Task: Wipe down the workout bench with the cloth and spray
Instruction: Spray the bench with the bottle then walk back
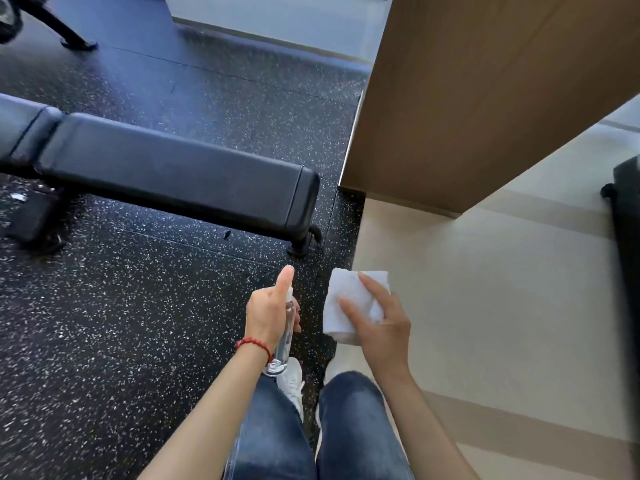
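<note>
The black padded workout bench lies low across the upper left, its long axis running from the left edge down toward the right, with its squared end pointing at the wooden panel and one round black foot showing under that end. A seam splits the pad into two sections near the left edge. Below it, close to the person, the left hand grips one clear spray bottle, fingers curled round the body and the forefinger stretched up over the white nozzle; the bottle stands roughly upright in the picture, nozzle end toward the bench, base toward the knees. A red bead bracelet circles that wrist. Just beside it, apart from the bottle, the right hand holds one folded white cloth, thumb laid across the front of it with a forefinger extended along the upper edge. Neither item touches the bench. The floor is dark speckled rubber on the left, meeting pale beige flooring on the right. Two jean-clad legs and white shoes show at the bottom.
</note>
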Demonstrator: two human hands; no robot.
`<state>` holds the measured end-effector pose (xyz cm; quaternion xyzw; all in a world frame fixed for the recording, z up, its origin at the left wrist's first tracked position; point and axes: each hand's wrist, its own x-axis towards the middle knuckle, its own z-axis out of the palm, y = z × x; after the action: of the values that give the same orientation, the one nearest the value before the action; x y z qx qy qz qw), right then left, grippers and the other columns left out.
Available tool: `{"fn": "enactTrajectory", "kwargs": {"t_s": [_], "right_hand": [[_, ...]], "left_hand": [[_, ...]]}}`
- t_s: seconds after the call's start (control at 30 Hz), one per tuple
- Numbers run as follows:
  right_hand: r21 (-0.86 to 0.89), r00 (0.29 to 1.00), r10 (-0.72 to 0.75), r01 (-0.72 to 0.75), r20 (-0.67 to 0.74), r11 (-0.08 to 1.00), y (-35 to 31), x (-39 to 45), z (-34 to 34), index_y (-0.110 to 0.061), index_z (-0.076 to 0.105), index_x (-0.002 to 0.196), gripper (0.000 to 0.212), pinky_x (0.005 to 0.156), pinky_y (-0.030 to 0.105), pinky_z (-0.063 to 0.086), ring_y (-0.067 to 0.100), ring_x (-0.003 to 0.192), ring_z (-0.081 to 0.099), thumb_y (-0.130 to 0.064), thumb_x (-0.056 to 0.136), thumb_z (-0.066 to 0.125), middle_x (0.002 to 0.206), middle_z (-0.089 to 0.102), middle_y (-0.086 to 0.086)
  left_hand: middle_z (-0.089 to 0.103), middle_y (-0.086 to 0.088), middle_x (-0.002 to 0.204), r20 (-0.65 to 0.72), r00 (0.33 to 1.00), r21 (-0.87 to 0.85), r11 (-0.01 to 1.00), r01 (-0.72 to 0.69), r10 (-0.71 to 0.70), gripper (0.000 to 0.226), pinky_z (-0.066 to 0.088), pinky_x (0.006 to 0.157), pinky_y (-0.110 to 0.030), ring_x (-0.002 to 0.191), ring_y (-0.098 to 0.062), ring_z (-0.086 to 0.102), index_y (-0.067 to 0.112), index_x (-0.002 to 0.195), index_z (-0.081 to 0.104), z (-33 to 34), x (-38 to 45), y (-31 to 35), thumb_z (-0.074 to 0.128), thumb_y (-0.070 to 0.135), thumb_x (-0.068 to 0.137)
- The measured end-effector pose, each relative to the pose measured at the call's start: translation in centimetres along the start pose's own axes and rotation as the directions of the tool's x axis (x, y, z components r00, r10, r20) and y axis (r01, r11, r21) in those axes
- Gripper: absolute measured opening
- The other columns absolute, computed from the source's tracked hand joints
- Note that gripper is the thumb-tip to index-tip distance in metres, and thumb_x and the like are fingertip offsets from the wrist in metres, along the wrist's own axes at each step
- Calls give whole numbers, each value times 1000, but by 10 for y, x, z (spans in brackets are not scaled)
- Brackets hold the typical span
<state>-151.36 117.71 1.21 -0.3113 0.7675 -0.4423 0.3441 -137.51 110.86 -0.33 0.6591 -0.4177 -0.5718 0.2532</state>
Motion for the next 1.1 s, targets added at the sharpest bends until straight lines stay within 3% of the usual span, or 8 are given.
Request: {"fn": "enactTrajectory", "kwargs": {"t_s": [0.13,0.27,0.43,0.6,0.8,1.1], "right_hand": [[38,1000,18,-18,-13,999,-10,39,12,-47,58,96,43,76,8,40,-11,84,52,-23,68,79,93,56,-7],[51,1000,25,-24,-11,998,-15,85,23,-50,57,94,44,82,19,43,-6,87,53,-23,68,80,94,56,-10],[47,999,44,-44,11,998,-30,146,29,-44,60,99,41,86,25,45,1,88,54,-23,69,79,95,56,-11],[37,999,40,-41,30,998,-41,198,37,-46,58,98,43,80,13,42,-12,84,52,-21,70,79,94,56,-8],[68,996,73,-76,50,995,-47,229,55,-43,59,98,40,75,3,41,-16,84,51,-21,70,78,96,55,-13],[48,996,91,-91,5,995,-50,245,78,-45,58,97,42,78,8,42,-15,87,50,-21,70,78,97,54,-16]], "left_hand": [[54,-11,42,2,999,-13,999,39,-39,69,45,48,-25,39,-21,53,1,45,53,5,37,16,44,52,91],[59,-13,45,-25,998,24,998,58,-57,72,45,46,-23,39,-21,55,-5,50,58,15,77,36,44,53,91],[53,-11,42,-50,995,12,996,85,-84,69,45,43,-24,38,-22,51,-3,50,56,31,119,63,48,52,91],[50,-11,39,-72,994,-6,996,86,-86,68,43,47,-28,35,-22,48,-3,47,54,42,162,82,49,48,91],[47,-10,36,-45,995,1,996,89,-89,70,39,45,-27,34,-23,46,-3,45,52,42,205,94,47,47,93],[48,-10,36,10,979,39,979,202,-203,69,40,46,-27,34,-23,47,2,40,52,39,243,85,39,61,73]]}}
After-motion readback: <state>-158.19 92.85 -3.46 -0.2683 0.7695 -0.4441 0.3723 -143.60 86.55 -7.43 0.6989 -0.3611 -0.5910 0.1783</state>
